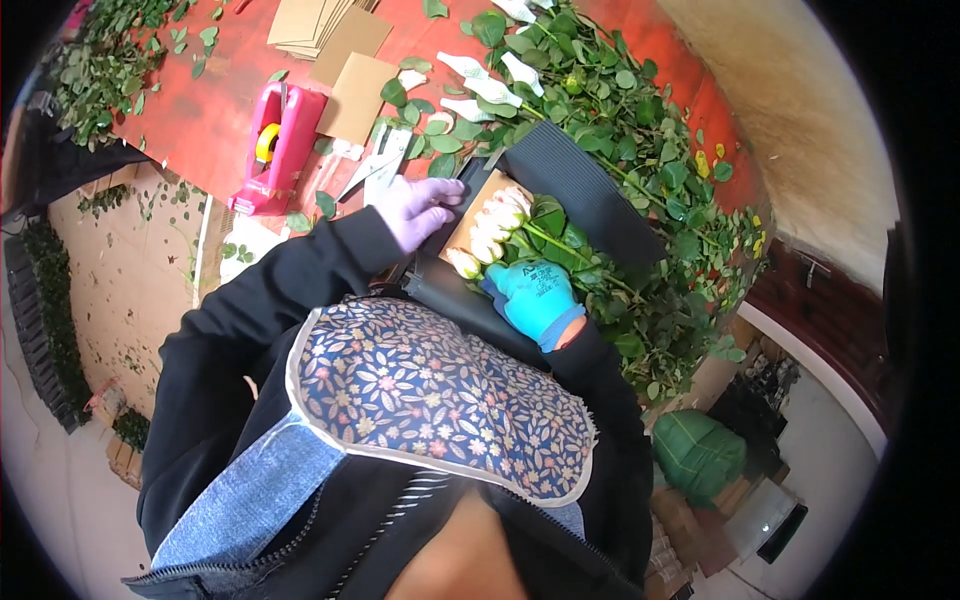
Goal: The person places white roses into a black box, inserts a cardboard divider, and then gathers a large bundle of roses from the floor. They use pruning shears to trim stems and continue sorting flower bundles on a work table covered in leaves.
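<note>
My right hand (535,295), in a blue glove, is closed around the stems of a bunch of pale cream roses (492,228). The rose heads lie on a brown cardboard sheet (478,205) next to a black corrugated sheet (580,190). My left hand (418,210), in a purple glove, rests on the left edge of that cardboard, fingers curled against it, beside the rose heads. Both arms wear black sleeves and come up from the lower edge.
A red table (210,110) holds a pink tape dispenser (275,150), scissors (375,170), brown cardboard pieces (350,80), white tags (480,85) and a heap of leafy green stems (640,130). A green bundle (700,450) sits on the floor at lower right.
</note>
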Demonstrator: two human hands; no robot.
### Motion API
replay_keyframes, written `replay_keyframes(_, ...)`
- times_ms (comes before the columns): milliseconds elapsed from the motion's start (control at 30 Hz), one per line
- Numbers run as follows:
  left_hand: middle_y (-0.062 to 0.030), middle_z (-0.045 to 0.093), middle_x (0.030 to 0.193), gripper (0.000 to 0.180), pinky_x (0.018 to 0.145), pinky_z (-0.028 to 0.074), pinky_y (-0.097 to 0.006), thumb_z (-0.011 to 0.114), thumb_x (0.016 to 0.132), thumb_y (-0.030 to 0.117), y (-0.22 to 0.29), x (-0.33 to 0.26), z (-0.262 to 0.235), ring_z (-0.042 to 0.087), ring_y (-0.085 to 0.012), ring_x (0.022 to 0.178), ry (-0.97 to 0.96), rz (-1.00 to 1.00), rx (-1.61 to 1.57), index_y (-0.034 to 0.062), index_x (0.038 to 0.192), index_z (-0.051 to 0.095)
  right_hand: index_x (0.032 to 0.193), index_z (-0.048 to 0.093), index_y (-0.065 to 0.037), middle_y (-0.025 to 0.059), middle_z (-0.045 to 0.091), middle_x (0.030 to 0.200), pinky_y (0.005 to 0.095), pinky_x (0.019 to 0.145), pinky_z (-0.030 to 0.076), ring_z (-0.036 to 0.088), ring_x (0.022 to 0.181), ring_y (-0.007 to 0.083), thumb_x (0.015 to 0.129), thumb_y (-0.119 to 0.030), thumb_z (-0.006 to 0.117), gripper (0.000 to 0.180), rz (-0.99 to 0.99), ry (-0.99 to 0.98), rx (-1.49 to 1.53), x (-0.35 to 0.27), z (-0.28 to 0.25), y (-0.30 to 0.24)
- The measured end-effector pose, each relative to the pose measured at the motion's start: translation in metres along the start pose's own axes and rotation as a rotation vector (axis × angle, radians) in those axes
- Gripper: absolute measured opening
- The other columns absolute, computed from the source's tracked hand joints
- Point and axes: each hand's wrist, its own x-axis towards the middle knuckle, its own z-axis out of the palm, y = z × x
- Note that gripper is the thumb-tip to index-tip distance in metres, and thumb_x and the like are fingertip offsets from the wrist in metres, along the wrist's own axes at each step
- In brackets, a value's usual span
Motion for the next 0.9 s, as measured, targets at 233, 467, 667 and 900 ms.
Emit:
replay_keyframes(233, -0.0167, 0.063, 0.123, 0.042, 0.094, 0.050, -0.032, 0.051, 0.088, -0.011, 0.000, 0.017, 0.018, 0.063, -0.0226, 0.108, -0.091, -0.055, -0.086, -0.0022, 0.129, 0.052, 0.080, 0.066, -0.013, 0.0112, 0.064, 0.069, 0.0464, 0.056, 0.049, 0.063, 0.063, 0.0319, 0.084, -0.023, 0.060, 0.013, -0.018, 0.044, 0.040, -0.004, -0.002, 0.001)
replay_keyframes(467, -0.0145, 0.063, 0.119, 0.046, 0.088, 0.051, -0.031, 0.050, 0.087, -0.010, 0.019, 0.016, 0.023, 0.063, -0.0195, 0.096, -0.109, -0.155, -0.163, -0.0035, 0.132, 0.049, 0.081, 0.063, -0.013, 0.0116, 0.063, 0.068, 0.0467, 0.055, 0.048, 0.062, 0.060, 0.0328, 0.087, -0.025, 0.060, 0.015, 0.003, 0.024, 0.031, -0.006, 0.001, 0.006)
replay_keyframes(667, -0.0141, 0.059, 0.124, 0.051, 0.085, 0.052, -0.029, 0.049, 0.086, -0.009, 0.010, 0.012, 0.024, 0.061, -0.0174, 0.096, -0.097, -0.115, -0.127, -0.0029, 0.136, 0.045, 0.087, 0.061, -0.013, 0.0112, 0.062, 0.069, 0.0461, 0.056, 0.048, 0.062, 0.061, 0.0320, 0.084, -0.021, 0.058, 0.009, -0.021, -0.011, 0.000, -0.006, -0.007, 0.000)
replay_keyframes(900, -0.0065, 0.064, 0.095, 0.035, 0.079, 0.051, -0.031, 0.058, 0.081, -0.005, 0.012, 0.019, 0.007, 0.061, -0.0188, 0.089, -0.123, 0.040, -0.057, 0.0058, 0.114, 0.063, 0.091, 0.064, -0.015, 0.0094, 0.064, 0.074, 0.0466, 0.059, 0.049, 0.064, 0.068, 0.0309, 0.079, -0.018, 0.057, 0.014, -0.068, -0.020, -0.037, -0.005, -0.001, 0.005)
